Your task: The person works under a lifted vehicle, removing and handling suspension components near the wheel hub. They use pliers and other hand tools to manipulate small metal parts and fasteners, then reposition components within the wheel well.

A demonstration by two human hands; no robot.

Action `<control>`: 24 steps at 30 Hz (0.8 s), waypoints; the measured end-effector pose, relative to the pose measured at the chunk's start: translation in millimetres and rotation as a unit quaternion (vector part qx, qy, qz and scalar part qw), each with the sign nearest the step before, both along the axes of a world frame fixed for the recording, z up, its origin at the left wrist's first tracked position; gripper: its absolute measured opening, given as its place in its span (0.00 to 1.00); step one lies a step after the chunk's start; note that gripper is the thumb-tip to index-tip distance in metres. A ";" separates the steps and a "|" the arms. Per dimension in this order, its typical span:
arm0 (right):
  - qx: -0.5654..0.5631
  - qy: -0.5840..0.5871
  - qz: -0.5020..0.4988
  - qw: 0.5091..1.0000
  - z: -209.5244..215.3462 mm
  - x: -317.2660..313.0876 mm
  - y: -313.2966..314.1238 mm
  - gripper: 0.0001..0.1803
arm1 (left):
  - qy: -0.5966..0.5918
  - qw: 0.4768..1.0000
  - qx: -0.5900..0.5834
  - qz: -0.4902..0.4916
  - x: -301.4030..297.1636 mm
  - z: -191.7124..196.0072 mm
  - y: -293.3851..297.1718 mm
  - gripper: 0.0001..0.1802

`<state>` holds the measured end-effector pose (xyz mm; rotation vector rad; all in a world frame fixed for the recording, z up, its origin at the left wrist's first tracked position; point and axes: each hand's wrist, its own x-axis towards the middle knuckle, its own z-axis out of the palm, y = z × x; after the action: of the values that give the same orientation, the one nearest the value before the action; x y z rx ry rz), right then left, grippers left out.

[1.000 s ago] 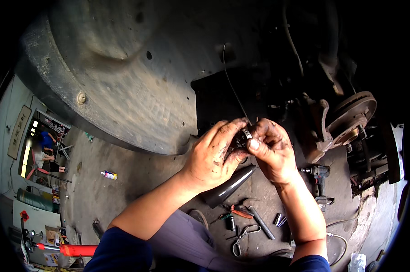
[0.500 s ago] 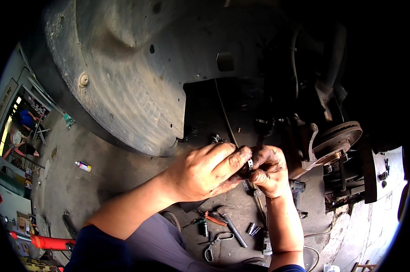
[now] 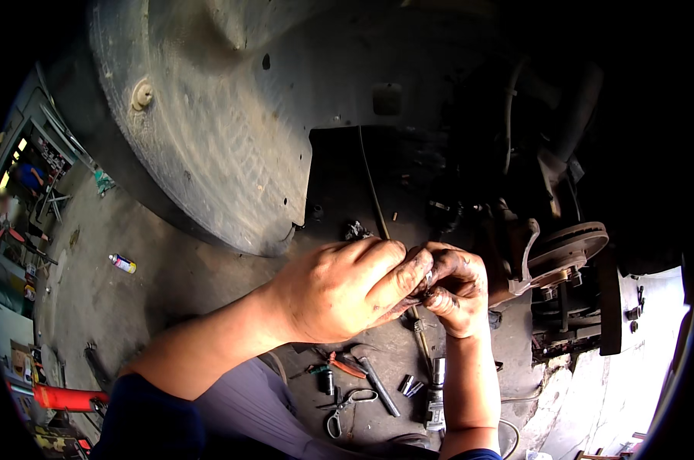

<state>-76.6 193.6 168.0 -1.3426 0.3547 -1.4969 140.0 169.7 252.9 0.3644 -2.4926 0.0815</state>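
My left hand and my right hand meet in front of me, fingertips pressed together and smeared with black grease. Pinched between them is a small silver metal band, mostly hidden by the fingers. Its exact kind cannot be made out. Both hands are closed on it, in mid-air above the floor. Beyond them rises a dusty wheel-arch liner. A rusty brake disc sits on the hub to the right of my right hand.
On the floor below lie scissors, a hammer, red-handled pliers, sockets and a power tool. A spray can lies at the left. A red jack-like tool is at the lower left; people are in the far left background.
The view has shifted slightly, so the surroundings sit differently. Both hands keep their pinch on the small metal band, which shows less between the fingers now.
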 end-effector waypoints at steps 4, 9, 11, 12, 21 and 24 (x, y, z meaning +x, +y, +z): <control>-0.038 0.023 -0.056 0.997 7.6 6.7 1.4 0.16 | -0.014 1.000 0.001 0.013 2.5 -0.5 3.4 0.30; -0.015 -0.004 -0.079 0.997 1.3 18.5 3.7 0.15 | -0.012 0.999 0.015 0.037 4.7 -6.4 3.6 0.29; 0.002 -0.012 -0.090 0.996 2.0 21.0 7.9 0.15 | -0.011 0.998 0.032 0.044 3.7 -5.4 4.1 0.29; 0.008 -0.014 -0.094 0.995 2.7 22.3 9.1 0.15 | -0.010 0.998 0.041 0.048 3.4 -5.0 4.1 0.29; 0.064 -0.069 -0.074 0.993 6.8 43.2 16.7 0.10 | 0.033 0.997 0.056 0.048 9.2 -13.8 1.8 0.29; 0.094 -0.118 -0.052 0.987 2.7 52.1 16.4 0.10 | 0.036 0.997 0.058 0.045 11.4 -13.2 0.1 0.30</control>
<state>-24.4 210.0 170.7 -1.0006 0.4082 -1.6467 151.4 169.8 239.7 0.5190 -2.4160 -0.0389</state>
